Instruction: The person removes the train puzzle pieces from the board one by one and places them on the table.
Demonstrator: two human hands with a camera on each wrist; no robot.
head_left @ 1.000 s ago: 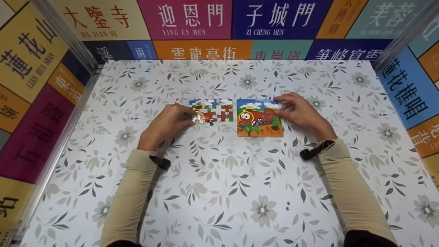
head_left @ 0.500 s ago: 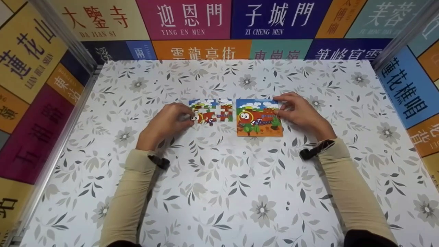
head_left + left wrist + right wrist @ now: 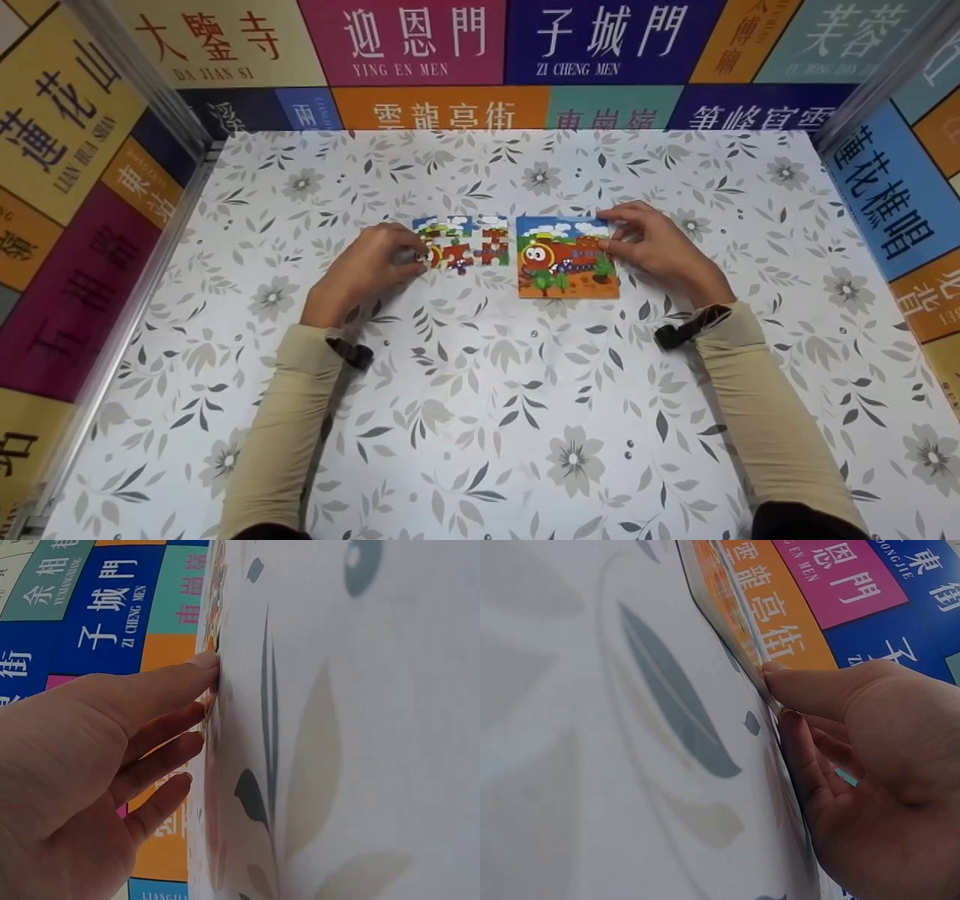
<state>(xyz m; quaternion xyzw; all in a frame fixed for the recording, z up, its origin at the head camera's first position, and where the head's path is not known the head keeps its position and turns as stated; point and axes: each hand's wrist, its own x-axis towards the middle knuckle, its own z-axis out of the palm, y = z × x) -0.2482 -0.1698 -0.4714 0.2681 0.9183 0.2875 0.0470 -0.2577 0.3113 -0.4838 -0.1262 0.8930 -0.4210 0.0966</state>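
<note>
A partly assembled train jigsaw puzzle lies near the middle of the table, its right column slightly apart from the rest. At its left edge my left hand pinches a puzzle piece bearing the train's eyes, flat against its neighbours. In the left wrist view, the thumb presses down on the puzzle and the other fingers reach along its far side. Just to the right lies a square picture card showing the complete train scene. My right hand holds this card at its upper right edge between thumb and index finger.
The table has a white cover printed with grey leaves and flowers. Colourful panels with large characters stand along the back and both sides. A dark wrist camera is strapped over each beige sleeve.
The eye piece under my left fingers has shifted and settled, so its face and yellow ring now line up with the neighbouring pieces. My right hand and the card stay put.
</note>
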